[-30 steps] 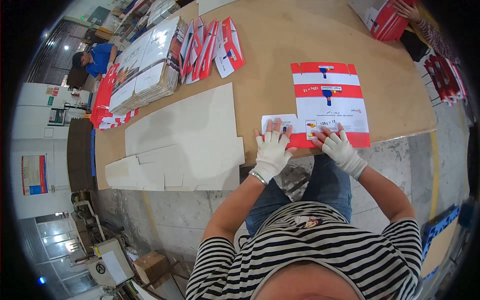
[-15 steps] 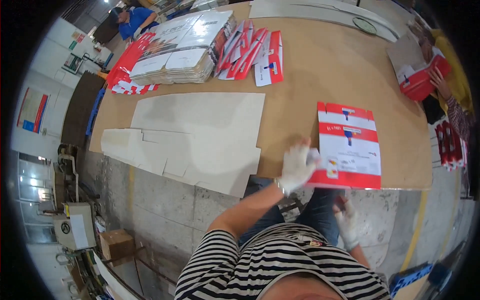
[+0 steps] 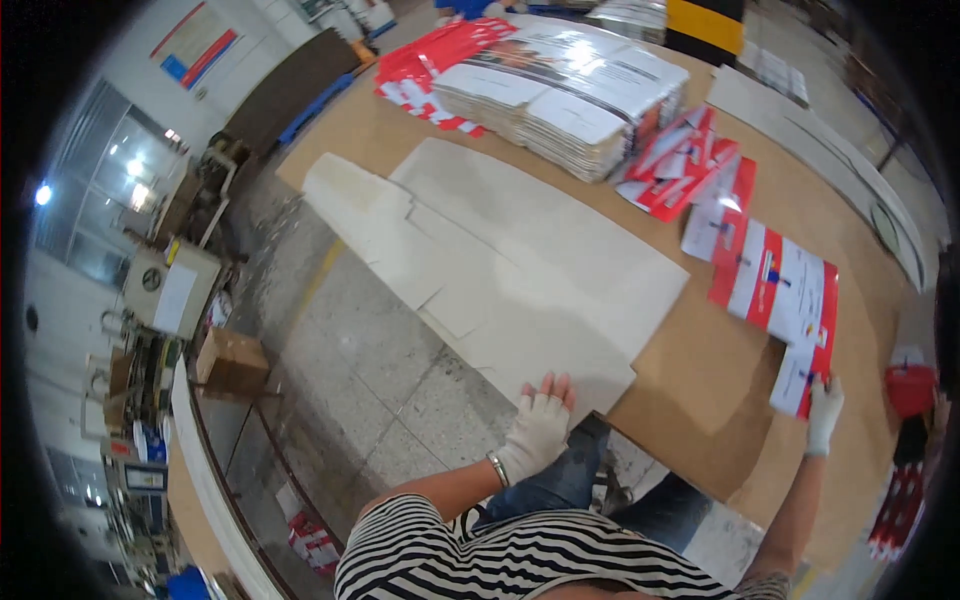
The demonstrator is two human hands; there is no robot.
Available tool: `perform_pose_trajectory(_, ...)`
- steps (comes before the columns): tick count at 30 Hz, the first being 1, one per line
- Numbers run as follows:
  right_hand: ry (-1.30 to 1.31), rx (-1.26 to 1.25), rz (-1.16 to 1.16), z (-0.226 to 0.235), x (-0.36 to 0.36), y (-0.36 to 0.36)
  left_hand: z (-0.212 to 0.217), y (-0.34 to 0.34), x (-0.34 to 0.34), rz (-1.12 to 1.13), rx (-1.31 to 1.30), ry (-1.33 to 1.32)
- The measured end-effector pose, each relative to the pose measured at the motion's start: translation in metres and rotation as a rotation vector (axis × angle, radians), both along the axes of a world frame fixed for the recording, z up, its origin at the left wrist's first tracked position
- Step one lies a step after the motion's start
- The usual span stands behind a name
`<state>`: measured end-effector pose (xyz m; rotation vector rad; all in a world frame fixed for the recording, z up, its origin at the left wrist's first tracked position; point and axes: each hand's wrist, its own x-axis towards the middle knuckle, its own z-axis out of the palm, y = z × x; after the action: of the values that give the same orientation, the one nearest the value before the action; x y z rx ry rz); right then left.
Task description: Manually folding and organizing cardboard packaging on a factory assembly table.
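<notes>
My left hand (image 3: 538, 432), in a white glove with bare fingertips, lies with its fingers stretched out on the near corner of a large pale cardboard sheet (image 3: 560, 265). To the right, my gloved right hand (image 3: 825, 412) grips the near edge of a flat red-and-white printed carton blank (image 3: 785, 285); its thumb is partly hidden. This blank lies on the brown-covered table (image 3: 700, 410), reaching toward several folded red-and-white cartons (image 3: 680, 165) behind it.
A thick stack of white printed blanks (image 3: 580, 75) stands at the back, beside a spread of red-and-white pieces (image 3: 440, 70). A long pale board (image 3: 810, 160) lies along the far right edge. On the left floor is a brown box (image 3: 232, 362). A co-worker's blue sleeve (image 3: 468, 8) shows far back.
The view has turned left. My left hand has gone from the carton blank to the pale sheet. My right hand has risen from below the table edge and taken hold of the blank.
</notes>
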<state>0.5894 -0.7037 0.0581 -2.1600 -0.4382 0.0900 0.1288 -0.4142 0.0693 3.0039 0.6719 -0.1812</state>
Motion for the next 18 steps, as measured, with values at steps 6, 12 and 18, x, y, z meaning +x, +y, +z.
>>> perform_pose_trajectory(6,-0.056,-0.077,0.059,-0.044,0.108,0.160,0.013,0.007,0.015,-0.029,-0.213,-0.393)
perform_pose_trajectory(12,-0.560,-0.047,0.750,0.062,-0.086,0.145,0.083,-0.015,0.044,-0.317,-0.225,-0.798)
perform_pose_trajectory(18,-0.360,-0.268,0.959,0.073,-0.244,0.048,0.073,-0.072,0.067,-0.588,-0.510,-0.608)
